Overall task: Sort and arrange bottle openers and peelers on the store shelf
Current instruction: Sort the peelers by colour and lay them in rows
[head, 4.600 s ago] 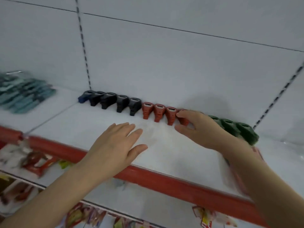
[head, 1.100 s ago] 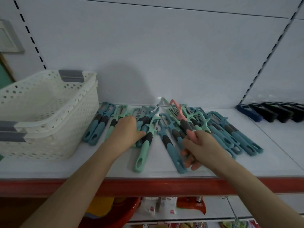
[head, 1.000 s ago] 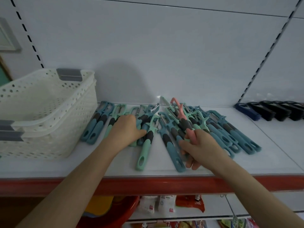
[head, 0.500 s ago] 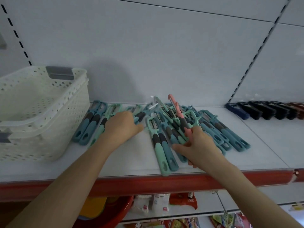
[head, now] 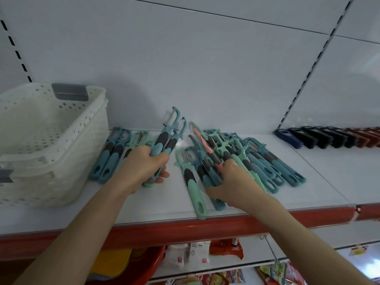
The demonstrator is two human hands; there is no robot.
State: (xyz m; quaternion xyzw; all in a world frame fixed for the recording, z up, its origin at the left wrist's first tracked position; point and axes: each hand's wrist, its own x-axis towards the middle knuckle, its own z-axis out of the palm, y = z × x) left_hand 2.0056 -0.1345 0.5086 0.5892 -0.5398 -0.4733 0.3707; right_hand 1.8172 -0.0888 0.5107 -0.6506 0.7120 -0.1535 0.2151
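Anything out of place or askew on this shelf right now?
Yes. The peelers at the right hand lie crossed in an overlapping heap, with a lone pink peeler among teal and mint ones. One mint peeler reaches the shelf front edge. The bottle openers stand in a tidy row.

Peelers (head: 287,173) teal and mint, dark grey grips; pink peeler (head: 202,138) beyond right fingers (head: 227,166). Basket (head: 72,140) white, hole-dotted. Shelf edge (head: 185,229) red. Openers (head: 320,136) navy, black, rust.

Your two forearms bare from the frame's bottom edge, left hand (head: 141,169) centre-left, right hand (head: 232,182) centre-right, both bare.
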